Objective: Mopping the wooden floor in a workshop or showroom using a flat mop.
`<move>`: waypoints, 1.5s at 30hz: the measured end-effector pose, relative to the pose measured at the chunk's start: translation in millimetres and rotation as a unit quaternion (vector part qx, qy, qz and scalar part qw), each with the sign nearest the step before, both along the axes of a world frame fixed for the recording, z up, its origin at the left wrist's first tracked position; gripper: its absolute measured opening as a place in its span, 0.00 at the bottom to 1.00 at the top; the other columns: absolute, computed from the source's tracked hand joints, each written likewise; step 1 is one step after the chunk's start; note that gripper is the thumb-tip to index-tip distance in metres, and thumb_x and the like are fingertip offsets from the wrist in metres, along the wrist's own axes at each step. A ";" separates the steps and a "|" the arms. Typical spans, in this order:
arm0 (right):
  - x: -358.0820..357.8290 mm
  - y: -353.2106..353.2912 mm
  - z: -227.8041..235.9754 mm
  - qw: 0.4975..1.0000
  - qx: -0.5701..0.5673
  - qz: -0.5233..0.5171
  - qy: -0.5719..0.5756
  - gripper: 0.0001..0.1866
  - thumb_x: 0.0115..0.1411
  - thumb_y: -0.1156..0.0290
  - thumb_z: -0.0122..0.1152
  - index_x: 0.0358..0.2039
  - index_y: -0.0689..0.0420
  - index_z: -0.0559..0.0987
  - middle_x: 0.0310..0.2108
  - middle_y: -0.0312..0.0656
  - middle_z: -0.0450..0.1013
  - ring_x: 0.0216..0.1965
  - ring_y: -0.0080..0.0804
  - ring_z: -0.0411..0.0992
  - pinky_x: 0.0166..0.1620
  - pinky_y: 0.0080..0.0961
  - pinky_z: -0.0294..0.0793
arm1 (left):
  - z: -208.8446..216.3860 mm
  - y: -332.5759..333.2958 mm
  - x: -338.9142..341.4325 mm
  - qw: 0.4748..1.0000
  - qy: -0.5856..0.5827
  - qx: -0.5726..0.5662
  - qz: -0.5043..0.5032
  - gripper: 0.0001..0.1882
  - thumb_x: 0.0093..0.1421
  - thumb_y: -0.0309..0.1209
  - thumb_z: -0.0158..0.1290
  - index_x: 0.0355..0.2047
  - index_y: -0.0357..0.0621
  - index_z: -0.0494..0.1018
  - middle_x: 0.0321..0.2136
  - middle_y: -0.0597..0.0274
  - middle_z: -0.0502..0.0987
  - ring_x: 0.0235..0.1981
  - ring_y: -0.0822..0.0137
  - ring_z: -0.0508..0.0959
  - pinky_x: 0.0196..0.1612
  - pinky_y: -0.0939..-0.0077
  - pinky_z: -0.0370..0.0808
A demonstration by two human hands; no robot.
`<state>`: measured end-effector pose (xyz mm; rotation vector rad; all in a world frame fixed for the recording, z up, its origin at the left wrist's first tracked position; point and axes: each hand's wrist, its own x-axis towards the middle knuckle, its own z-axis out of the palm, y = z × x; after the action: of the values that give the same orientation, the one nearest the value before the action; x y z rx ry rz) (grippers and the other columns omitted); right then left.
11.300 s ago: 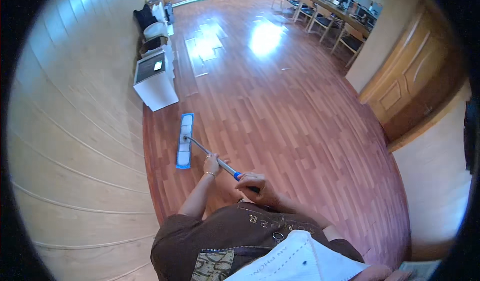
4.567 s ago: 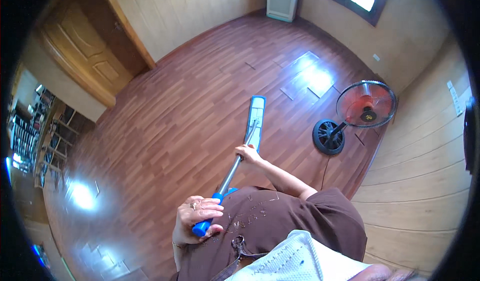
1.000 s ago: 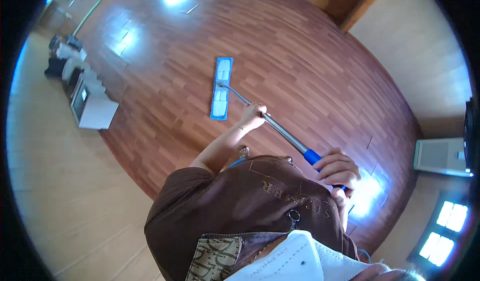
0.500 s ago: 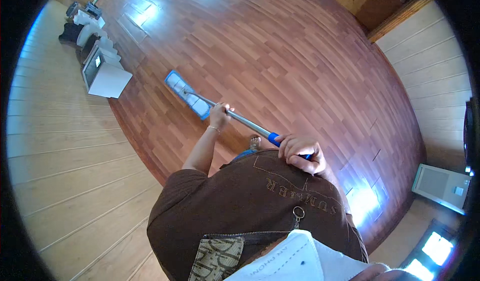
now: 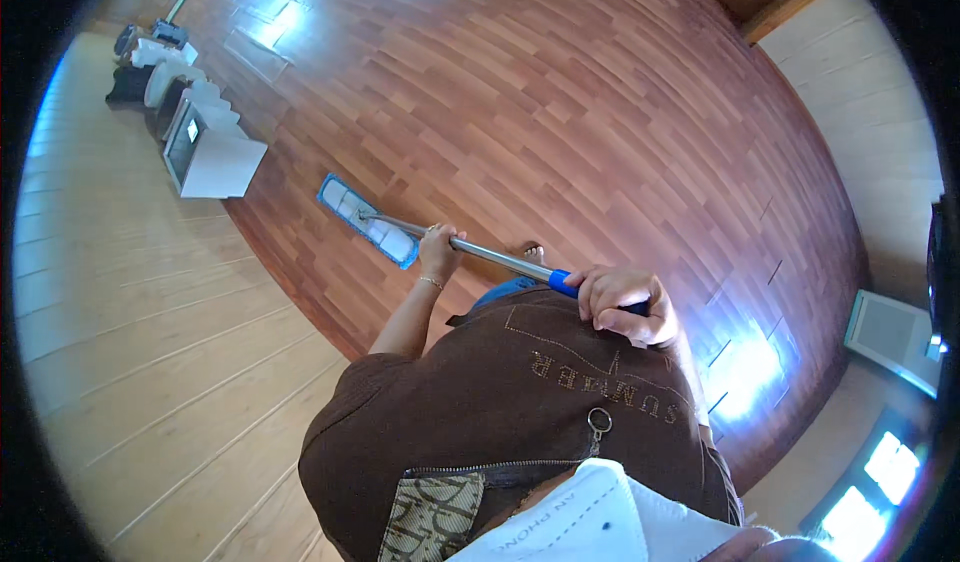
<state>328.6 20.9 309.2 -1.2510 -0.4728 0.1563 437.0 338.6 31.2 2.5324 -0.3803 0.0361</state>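
Note:
A flat mop with a metal pole [image 5: 497,257] and a wide blue-edged head [image 5: 366,220] slants across in front of me. Its head lies flat on the wooden floor [image 5: 560,122], toward the left wall. Partway down the pole, my left hand [image 5: 438,252] is closed round the bare metal; a bracelet circles that wrist. My right hand [image 5: 622,302] grips the dark upper end, just past the blue collar [image 5: 562,281], close to my chest. A bare foot [image 5: 534,252] shows beyond the pole.
Along the pale panelled left wall [image 5: 150,312] stand a white cabinet [image 5: 222,165] and several other objects behind it. A grey box-shaped unit [image 5: 893,340] is by the right wall. A wooden door frame [image 5: 795,4] is at the far right. Light glares off the floor.
The mop head has shifted slightly toward me and to the left, and its pole lies flatter across my view. My right hand has moved a little right. Both hands keep their hold.

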 end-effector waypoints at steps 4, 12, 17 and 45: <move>-12.9 -25.5 18.4 0.997 0.003 -0.060 0.051 0.10 0.51 0.75 0.58 0.14 0.61 0.74 0.18 0.40 0.71 0.29 0.36 0.72 0.52 0.42 0.66 | 16.0 -33.1 -0.6 0.999 0.015 0.000 -0.049 0.13 0.52 0.36 0.58 0.18 0.44 0.70 0.24 0.54 0.74 0.29 0.47 0.74 0.32 0.52 0.71; -66.6 -47.9 55.0 0.961 -0.015 -0.278 -0.009 0.11 0.44 0.68 0.58 0.10 0.58 0.74 0.11 0.39 0.69 0.18 0.36 0.71 0.43 0.41 0.71 | 34.3 -135.5 8.6 0.974 -0.019 -0.057 -0.219 0.15 0.50 0.33 0.60 0.17 0.44 0.64 0.16 0.52 0.70 0.23 0.46 0.72 0.31 0.54 0.68; -112.9 -35.4 86.2 0.919 -0.041 -0.392 -0.025 0.09 0.43 0.69 0.62 0.14 0.60 0.77 0.13 0.41 0.71 0.19 0.38 0.72 0.43 0.44 0.71 | 57.2 -203.8 17.1 0.933 -0.018 -0.119 -0.340 0.15 0.48 0.34 0.59 0.15 0.44 0.64 0.16 0.54 0.71 0.23 0.49 0.72 0.29 0.55 0.68; -377.0 196.3 194.5 0.662 -0.529 -0.531 -0.032 0.23 0.56 0.42 0.58 0.29 0.51 0.78 0.17 0.33 0.75 0.25 0.26 0.78 0.37 0.29 0.76 | 101.9 -265.3 -368.6 0.398 0.200 -0.062 -0.893 0.09 0.45 0.30 0.57 0.28 0.49 0.73 0.31 0.59 0.76 0.44 0.53 0.75 0.44 0.57 0.73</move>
<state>-48.3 217.2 503.7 -2.5011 0.4808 -0.7381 68.4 73.3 133.0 0.6518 -2.3460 -1.1966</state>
